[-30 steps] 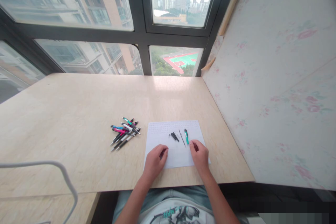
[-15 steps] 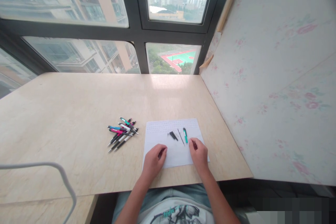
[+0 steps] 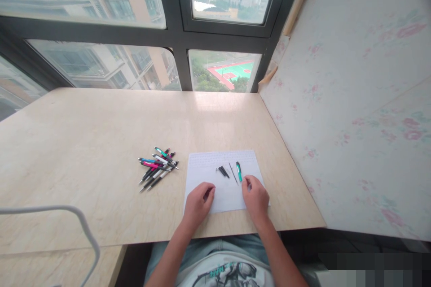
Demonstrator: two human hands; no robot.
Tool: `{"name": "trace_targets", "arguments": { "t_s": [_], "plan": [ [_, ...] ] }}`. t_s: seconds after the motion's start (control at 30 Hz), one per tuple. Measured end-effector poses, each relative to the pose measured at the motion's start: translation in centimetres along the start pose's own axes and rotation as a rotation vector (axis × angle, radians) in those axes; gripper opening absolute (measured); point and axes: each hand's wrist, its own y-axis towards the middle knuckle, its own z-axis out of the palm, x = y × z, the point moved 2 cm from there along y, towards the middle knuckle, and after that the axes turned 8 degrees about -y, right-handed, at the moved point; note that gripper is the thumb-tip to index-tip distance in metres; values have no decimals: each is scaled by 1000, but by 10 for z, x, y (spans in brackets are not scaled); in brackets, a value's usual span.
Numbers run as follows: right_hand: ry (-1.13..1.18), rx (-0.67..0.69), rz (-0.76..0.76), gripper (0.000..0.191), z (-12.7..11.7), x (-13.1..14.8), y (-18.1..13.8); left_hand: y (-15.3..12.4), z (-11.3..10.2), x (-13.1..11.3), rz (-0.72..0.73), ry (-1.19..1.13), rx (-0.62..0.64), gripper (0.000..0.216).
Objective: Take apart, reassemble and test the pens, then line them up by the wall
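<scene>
A sheet of paper [image 3: 229, 202] with rows of handwriting near its top lies on the table. My left hand [image 3: 200, 198] rests on its lower left part, fingers curled in, with nothing visible in them. On the lower right part rests my right hand [image 3: 255, 196], also loosely closed, its fingertips close to the lower end of a green and black pen barrel [image 3: 239, 171]. Left of that barrel is a thin dark refill [image 3: 233, 174]. Short black pen parts [image 3: 223, 171] lie between the hands and the writing, with tiny pieces beside them too small to name.
A loose pile of several pens [image 3: 158, 168] lies left of the paper. A grey cable [image 3: 79, 217] loops over the table's [image 3: 101, 130] left front. Behind is a dark-framed window [image 3: 178, 40]; a flower-papered wall [image 3: 346, 98] borders the right.
The view has shifted slightly. Both hands stay in place on the paper, and the pen parts and the pile lie as before.
</scene>
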Motion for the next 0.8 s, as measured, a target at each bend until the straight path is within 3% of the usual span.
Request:
{"name": "trace_targets", "arguments": {
  "t_s": [0.13,0.37,0.47,0.63,0.8],
  "plan": [
    [-15,1,-18,25,1,1,0,-1,0,0,-6,-5,-9,22],
    [-256,105,-7,12,-1,13,10,-2,2,6,-19,-37,-42,22],
    [-155,77,6,13,-8,14,13,-2,-1,5,-30,-88,-99,21],
    [202,101,-211,16,-19,38,-4,-5,-9,-5,-51,-232,-220,22],
    [277,164,-386,15,-19,71,-26,-5,0,-13,-193,-487,-141,29]
  ]
}}
